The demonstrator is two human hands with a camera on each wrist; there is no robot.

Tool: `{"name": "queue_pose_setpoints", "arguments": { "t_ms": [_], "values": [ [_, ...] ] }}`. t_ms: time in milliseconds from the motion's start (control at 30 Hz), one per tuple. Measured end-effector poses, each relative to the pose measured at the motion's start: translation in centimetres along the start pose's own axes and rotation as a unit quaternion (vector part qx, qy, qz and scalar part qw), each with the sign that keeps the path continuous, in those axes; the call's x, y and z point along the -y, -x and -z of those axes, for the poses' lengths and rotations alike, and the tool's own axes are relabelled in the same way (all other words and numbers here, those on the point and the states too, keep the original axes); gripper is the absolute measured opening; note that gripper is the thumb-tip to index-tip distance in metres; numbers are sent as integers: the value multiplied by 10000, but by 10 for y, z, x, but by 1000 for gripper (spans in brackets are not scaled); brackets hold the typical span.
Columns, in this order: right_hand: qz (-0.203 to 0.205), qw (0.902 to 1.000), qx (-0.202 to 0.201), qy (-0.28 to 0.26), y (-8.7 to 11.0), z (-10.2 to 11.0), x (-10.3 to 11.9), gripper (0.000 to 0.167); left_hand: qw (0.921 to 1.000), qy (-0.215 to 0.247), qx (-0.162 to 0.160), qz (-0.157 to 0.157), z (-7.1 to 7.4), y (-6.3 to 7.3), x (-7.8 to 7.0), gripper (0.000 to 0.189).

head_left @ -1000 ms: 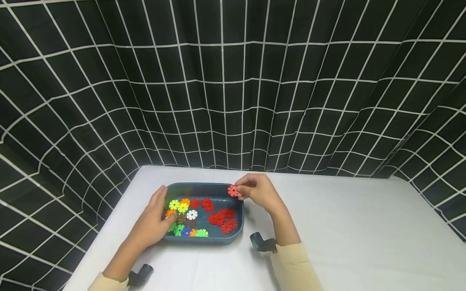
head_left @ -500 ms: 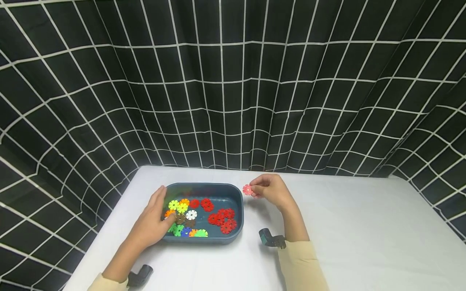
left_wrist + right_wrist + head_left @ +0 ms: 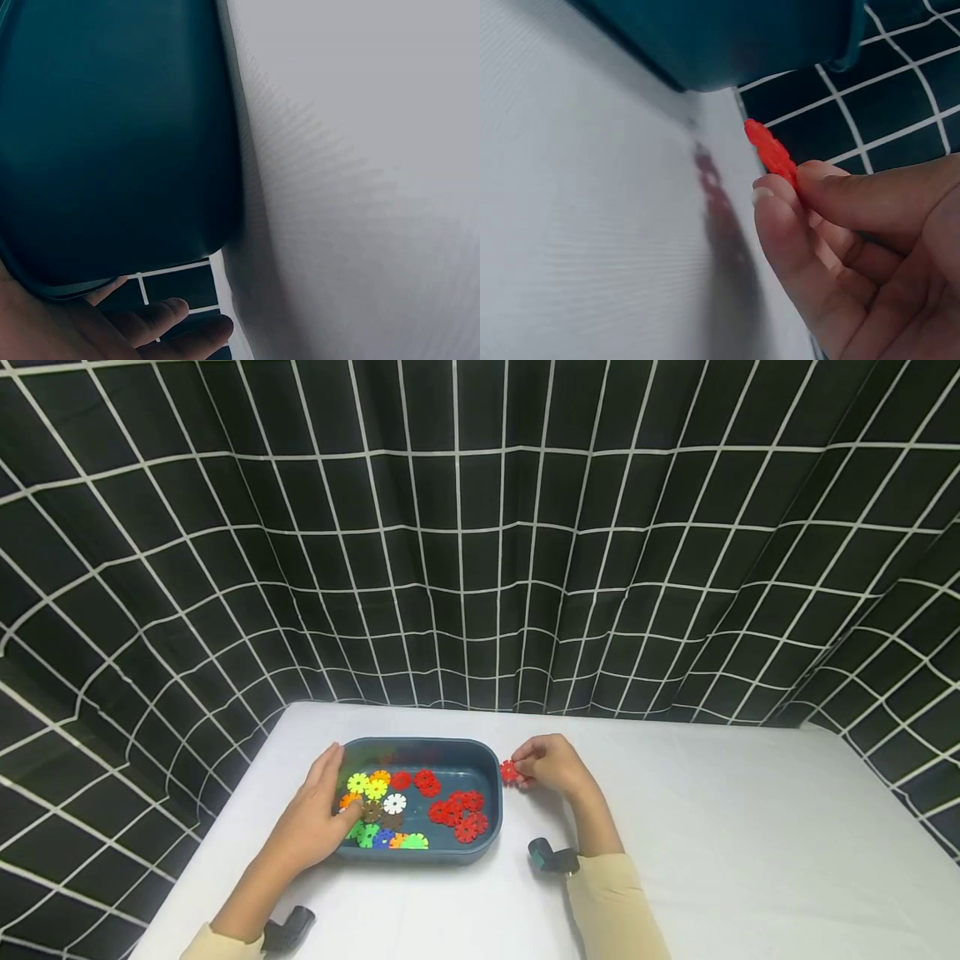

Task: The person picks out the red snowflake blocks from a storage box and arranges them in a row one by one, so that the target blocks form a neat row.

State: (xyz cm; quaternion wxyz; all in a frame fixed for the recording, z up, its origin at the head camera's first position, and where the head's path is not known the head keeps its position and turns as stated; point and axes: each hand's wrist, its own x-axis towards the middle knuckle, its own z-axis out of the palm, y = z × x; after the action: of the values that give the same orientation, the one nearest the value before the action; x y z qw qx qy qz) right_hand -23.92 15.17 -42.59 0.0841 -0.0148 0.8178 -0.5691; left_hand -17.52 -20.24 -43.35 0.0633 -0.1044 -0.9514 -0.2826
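Note:
A dark blue-green plastic tub (image 3: 420,855) stands on the white cloth, with several notched plastic snowflake discs inside. Red snowflake discs (image 3: 454,812) lie toward its right side; yellow snowflake discs (image 3: 367,785) and other colours gather at the left. My left hand (image 3: 315,814) holds the tub's left end, thumb over the rim and fingers along the outside. Just outside the right rim, my right hand (image 3: 551,764) pinches a red snowflake disc (image 3: 508,772) between thumb and fingertips. In the right wrist view this red disc (image 3: 771,152) appears nearly edge-on above the cloth, its shadow beneath.
White cloth (image 3: 750,835) covers the table and stretches far to the right of the tub. Behind rises a black curtain (image 3: 510,568) with a white grid, which also wraps round the sides. Each wrist wears a small dark camera mount (image 3: 553,858).
My right hand has carried the red snowflake disc from over the tub's back right corner out past the rim, then down toward the cloth. The left hand and tub have stayed put.

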Motion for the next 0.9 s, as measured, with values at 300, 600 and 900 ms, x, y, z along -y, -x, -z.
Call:
{"name": "queue_pose_setpoints", "arguments": {
  "t_ms": [300, 600, 900],
  "values": [
    [-192, 9997, 1, 171, -1, -6, -6, 7, 10000, -30, 4, 44, 0, 1, 0, 82],
    [-217, 9982, -89, 550, -3, -9, -8, 8, 10000, -31, 0, 24, 1, 1, 1, 82],
    [-130, 9921, -206, 1231, -2, -9, -5, 9, 10000, -4, 20, 46, -1, 0, 2, 82]
  ]
}}
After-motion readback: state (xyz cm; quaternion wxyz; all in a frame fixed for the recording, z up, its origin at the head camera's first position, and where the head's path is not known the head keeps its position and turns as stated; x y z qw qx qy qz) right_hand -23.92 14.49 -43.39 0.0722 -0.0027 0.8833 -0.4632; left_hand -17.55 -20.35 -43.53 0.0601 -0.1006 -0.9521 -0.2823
